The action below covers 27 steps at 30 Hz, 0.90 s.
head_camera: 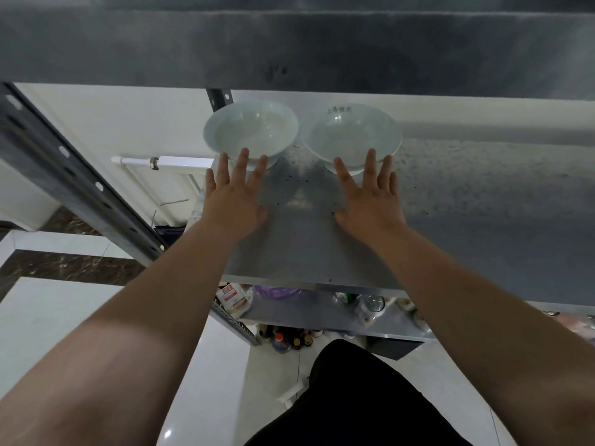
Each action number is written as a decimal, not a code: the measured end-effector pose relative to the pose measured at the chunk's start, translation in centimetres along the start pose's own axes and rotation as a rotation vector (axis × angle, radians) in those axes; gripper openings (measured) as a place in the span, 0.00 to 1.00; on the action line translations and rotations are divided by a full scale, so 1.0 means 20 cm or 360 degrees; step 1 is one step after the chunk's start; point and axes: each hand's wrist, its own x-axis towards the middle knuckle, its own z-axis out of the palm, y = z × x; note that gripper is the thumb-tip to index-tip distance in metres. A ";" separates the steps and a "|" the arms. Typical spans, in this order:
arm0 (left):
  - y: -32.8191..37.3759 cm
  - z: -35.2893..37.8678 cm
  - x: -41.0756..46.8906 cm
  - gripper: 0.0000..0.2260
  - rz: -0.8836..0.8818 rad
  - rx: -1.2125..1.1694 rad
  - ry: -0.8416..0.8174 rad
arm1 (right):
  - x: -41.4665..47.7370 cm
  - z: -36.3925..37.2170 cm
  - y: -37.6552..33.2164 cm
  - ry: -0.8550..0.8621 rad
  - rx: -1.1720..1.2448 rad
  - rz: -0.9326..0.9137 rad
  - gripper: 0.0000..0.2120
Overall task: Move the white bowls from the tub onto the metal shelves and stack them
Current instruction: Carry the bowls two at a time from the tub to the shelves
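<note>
1. Two white bowls, the left bowl (250, 130) and the right bowl (351, 135), stand upright side by side on the metal shelf (467, 201).
2. The left hand (233, 194) and the right hand (370, 197), fingers straight and spread, grip nothing; their fingertips reach the bowls' near rims.

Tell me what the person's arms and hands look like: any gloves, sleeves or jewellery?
The left hand and right hand are ungloved, with no ring, watch or bracelet showing. Both forearms are uncovered to the frame's edge, no sleeve in view. Black clothing shows below, on the body.
</note>
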 end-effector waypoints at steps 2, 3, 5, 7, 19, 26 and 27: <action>-0.01 -0.01 0.02 0.42 0.0004 -0.0006 -0.0050 | 0.02 0.00 -0.01 -0.0015 0.0013 0.0001 0.44; -0.02 -0.01 0.03 0.42 0.0010 -0.0003 -0.0063 | 0.03 -0.01 -0.01 -0.0028 0.0018 0.0007 0.44; -0.03 -0.02 0.04 0.42 0.0013 0.0004 -0.0086 | 0.05 -0.01 -0.02 -0.0052 0.0018 0.0027 0.44; -0.04 -0.03 0.05 0.42 -0.0001 -0.0011 -0.0116 | 0.06 -0.01 -0.03 -0.0069 0.0007 0.0039 0.44; 0.04 -0.33 -0.27 0.28 -0.0154 -0.0945 -0.0142 | -0.29 -0.29 -0.01 -0.0135 0.0346 -0.0119 0.27; 0.17 -0.41 -1.21 0.17 -0.0229 -0.1411 -0.0300 | -1.24 -0.45 -0.02 -0.0366 0.0954 0.0118 0.14; 0.19 -0.42 -1.32 0.17 -0.0190 -0.1442 -0.0341 | -1.38 -0.47 -0.03 -0.0397 0.1067 0.0210 0.13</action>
